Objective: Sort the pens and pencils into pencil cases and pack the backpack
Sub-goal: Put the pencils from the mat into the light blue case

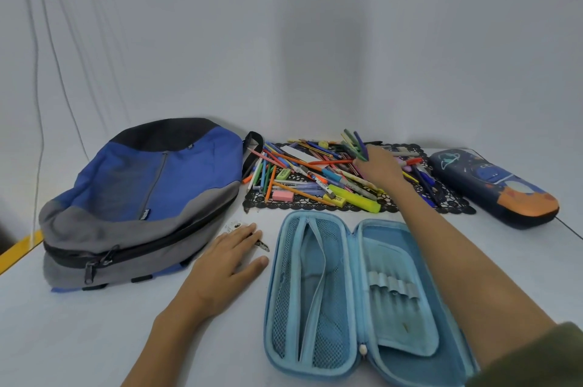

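Fingers point(362, 163) of right hand point(381, 168) clamp pencils point(354, 141), hiding their ends; left hand point(225, 265) lies flat, fingers apart.

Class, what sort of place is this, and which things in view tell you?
Probably a staged tabletop set: plain white backdrop behind a white table, with a backpack, an open pencil case and a pile of pens laid out.

Left hand point(227, 257): we see it lying palm down, fingers straight and slightly spread, thumb out to the side.
Left forearm point(170, 333): bare, rising from the lower edge and angled to the right.
Right hand point(380, 167): reached far forward, its back toward us, fingers curled round a bunch of pencils point(355, 142) that fan upward.
Right arm point(457, 260): stretched nearly straight, forearm bare; we note an olive sleeve point(536, 355) at the lower right corner.
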The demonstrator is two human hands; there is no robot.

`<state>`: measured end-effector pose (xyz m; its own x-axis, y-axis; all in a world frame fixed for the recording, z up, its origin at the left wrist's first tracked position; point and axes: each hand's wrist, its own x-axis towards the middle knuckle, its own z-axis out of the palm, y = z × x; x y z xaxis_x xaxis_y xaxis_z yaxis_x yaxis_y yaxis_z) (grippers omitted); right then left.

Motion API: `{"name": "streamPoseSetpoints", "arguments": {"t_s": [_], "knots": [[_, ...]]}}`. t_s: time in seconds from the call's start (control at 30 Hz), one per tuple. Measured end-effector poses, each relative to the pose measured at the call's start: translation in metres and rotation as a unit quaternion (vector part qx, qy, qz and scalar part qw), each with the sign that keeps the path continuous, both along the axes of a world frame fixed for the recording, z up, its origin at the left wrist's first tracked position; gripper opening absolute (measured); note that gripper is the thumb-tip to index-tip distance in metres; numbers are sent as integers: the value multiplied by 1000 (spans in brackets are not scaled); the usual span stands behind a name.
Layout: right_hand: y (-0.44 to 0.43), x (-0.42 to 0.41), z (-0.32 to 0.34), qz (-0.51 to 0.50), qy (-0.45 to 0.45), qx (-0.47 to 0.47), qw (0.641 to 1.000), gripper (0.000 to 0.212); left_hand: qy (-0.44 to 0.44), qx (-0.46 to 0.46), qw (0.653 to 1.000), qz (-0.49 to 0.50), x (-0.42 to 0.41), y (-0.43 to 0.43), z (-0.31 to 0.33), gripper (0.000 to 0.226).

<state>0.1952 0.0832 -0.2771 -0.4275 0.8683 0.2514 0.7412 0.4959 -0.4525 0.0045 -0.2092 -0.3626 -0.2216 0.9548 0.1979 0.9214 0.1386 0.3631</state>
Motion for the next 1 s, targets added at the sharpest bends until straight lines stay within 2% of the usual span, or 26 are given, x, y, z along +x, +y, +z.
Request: {"name": "streamPoseSetpoints", "arguments": {"t_s": [0.13, 0.27, 0.47, 0.77, 0.87, 1.0], "knots": [[-3, -16, -11, 16, -58, 11, 998, 21, 3, -1, 1000, 0, 1, 0, 1, 95], [-1, -18, -24, -37, -123, 94, 987, 27, -2, 6, 1000, 1, 2, -1, 2, 100], [0, -19, -29, -63, -154, 122, 978, 29, -1, 14, 1000, 0, 2, 0, 3, 100], [-2, -19, -19, -30, -140, 37, 989, 22, 5, 20, 1000, 0, 0, 1, 0, 99], [2, -13, -13, -21, -119, 16, 993, 34, 4, 20, 1000, 1, 0, 1, 0, 98], [6, -5, -5, 2, -180, -6, 984, 37, 5, 19, 1000, 3, -1, 1, 0, 93]]}}
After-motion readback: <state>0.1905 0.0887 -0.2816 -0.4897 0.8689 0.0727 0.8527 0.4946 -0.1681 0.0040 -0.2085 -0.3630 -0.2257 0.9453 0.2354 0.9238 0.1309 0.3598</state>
